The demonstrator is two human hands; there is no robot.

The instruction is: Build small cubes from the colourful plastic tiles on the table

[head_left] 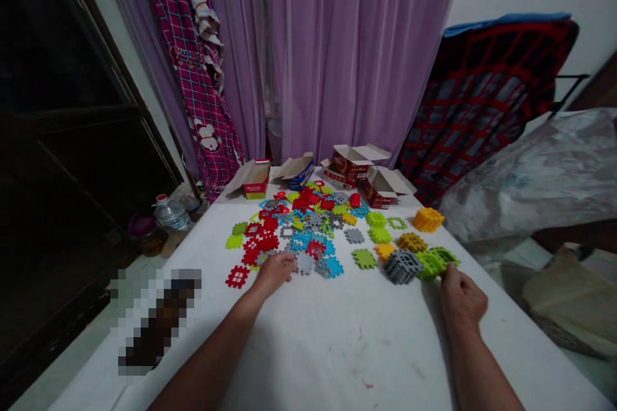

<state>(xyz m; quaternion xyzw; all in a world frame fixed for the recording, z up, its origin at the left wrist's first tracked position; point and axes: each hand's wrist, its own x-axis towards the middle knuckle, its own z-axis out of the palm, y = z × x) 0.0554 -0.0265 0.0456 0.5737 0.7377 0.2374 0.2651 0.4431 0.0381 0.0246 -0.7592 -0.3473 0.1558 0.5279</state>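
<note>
My right hand (463,298) is closed at the right side of the table, its thumb and fingers pinching the near edge of lime green window-shaped building tiles (436,262). Next to these stands a stack of grey window-shaped tiles (403,266). On the left, my left hand (276,273) reaches the near edge of a loose heap of interlocking tiles, fingers bent and thumb slightly apart. Its fingertips are beside a light grey tile (304,263); no clear grip on it shows. A red window tile (238,277) lies left of that hand, and a blue tile (333,266) lies to its right.
Open cardboard boxes, among them a blue one (301,173) and a red one (351,164), stand along the table's far edge. Yellow tiles (429,219) are stacked at the right, with green tiles (379,234) nearby. A water bottle (171,213) stands beyond the table's left edge.
</note>
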